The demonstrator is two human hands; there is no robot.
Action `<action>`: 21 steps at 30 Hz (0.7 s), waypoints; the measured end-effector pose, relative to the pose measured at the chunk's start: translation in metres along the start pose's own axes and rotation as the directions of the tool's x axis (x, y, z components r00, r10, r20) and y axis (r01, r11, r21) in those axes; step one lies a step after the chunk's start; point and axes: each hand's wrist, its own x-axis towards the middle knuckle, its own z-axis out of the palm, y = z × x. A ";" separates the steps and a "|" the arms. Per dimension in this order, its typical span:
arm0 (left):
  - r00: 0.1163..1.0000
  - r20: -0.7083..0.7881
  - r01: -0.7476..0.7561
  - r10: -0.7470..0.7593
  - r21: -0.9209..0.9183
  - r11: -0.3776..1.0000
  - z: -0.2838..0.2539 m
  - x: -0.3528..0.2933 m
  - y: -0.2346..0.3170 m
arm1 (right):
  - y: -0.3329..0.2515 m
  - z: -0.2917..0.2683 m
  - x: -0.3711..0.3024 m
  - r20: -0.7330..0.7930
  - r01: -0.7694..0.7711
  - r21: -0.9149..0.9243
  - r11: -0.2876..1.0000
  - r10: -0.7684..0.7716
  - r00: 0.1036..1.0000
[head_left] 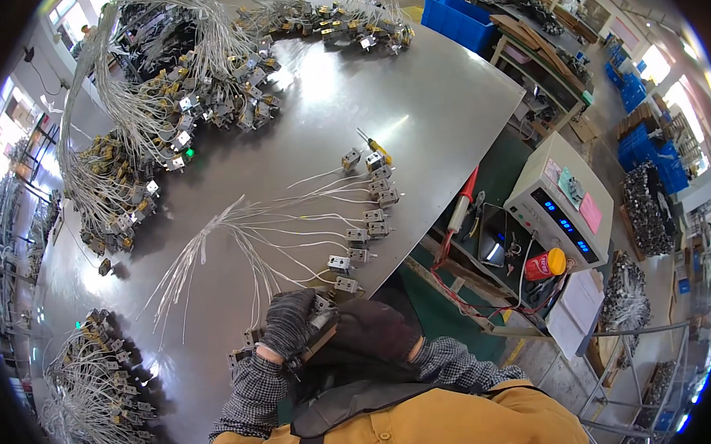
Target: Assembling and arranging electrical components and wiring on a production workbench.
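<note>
My left hand (290,320), in a grey knit glove, is closed at the near table edge around a small boxy metal part (323,302). A brown, flat-edged piece (320,341) shows just below those fingers; what bears it is hidden. In a dark maroon glove, my right hand (389,329) is close to my body, its fingers not discernible. A row of similar boxy metal parts (357,235) runs up the table beyond my hands. Their white wires (235,220) gather into a loose bundle on the left. A yellow-handled screwdriver (376,147) lies past the row's far end.
Large piles of wired metal parts (228,92) cover the far left, with another heap (99,388) at near left. On the right, a bench holds a power supply (560,211), a yellow-lidded red jar (545,264) and papers (576,311). A blue bin (458,22) stands beyond the table.
</note>
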 end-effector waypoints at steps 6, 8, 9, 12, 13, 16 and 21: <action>0.999 -0.046 0.021 -0.023 -0.047 0.999 0.006 -0.004 0.000 | -0.010 -0.005 -0.014 0.437 -0.549 0.817 0.176 0.432 0.789; 0.999 -0.021 0.035 -0.034 0.033 0.999 0.003 -0.001 0.005 | -0.011 -0.004 -0.016 0.162 -0.388 0.624 0.678 0.373 0.914; 0.999 -0.019 0.038 -0.037 0.033 0.999 0.002 -0.001 0.005 | -0.011 -0.002 -0.017 -0.044 -0.148 0.207 0.967 0.160 0.986; 0.998 -0.056 -0.029 0.032 0.055 0.998 0.003 -0.001 0.004 | 0.000 0.008 -0.019 -0.067 -0.164 0.159 0.973 0.177 0.982; 0.999 -0.040 0.006 -0.004 0.055 0.998 0.005 -0.001 0.004 | 0.003 0.008 -0.019 -0.067 -0.164 0.159 0.974 0.176 0.982; 0.999 -0.035 0.029 -0.028 0.040 0.999 0.008 -0.001 0.002 | -0.003 -0.001 -0.014 0.260 -0.499 0.615 0.611 0.439 0.860; 0.998 -0.041 0.051 -0.049 0.045 0.998 0.009 -0.001 0.006 | 0.017 0.021 -0.013 -0.029 -0.204 0.350 0.914 0.229 0.973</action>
